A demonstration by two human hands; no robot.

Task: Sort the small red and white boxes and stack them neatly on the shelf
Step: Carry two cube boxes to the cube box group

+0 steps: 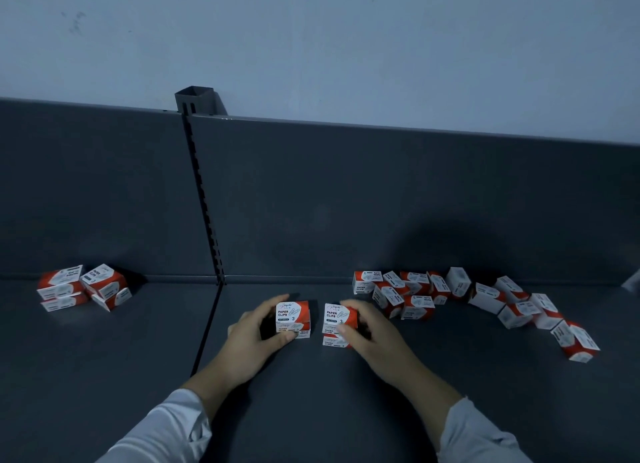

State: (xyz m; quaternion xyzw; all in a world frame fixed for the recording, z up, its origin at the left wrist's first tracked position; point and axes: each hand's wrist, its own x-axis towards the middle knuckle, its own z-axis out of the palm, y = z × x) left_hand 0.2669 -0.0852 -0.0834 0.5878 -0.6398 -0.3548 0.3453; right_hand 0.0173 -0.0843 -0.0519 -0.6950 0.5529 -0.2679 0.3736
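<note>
Head view: my left hand [254, 334] grips the left stack [293, 319], two small red and white boxes one on top of the other. The thumb is on the near face and the fingers curl over the far side. The top box reads "PAPER CLIPS 3".

My right hand [367, 331] holds the right stack [335, 320] the same way from the other side, thumb at the front and fingers wrapped round the back. I cannot tell whether this stack is two or three boxes high, as my hand hides part of it.

The two stacks stand just beside each other with a narrow gap between them, on the dark grey shelf [311, 393] near its middle.

The loose boxes [450, 294] lie to the right in an untidy curved line. It starts against the back panel [381, 203] and trails toward the near right. Some are tilted and some lean on their neighbours.

A left pile [81, 286] of boxes sits against the panel in the next bay, beyond the slotted upright [202, 192] that divides the shelf. It is roughly stacked, and its right-hand boxes are askew.

Both forearms come in from the bottom edge in pale sleeves [166, 424].
</note>
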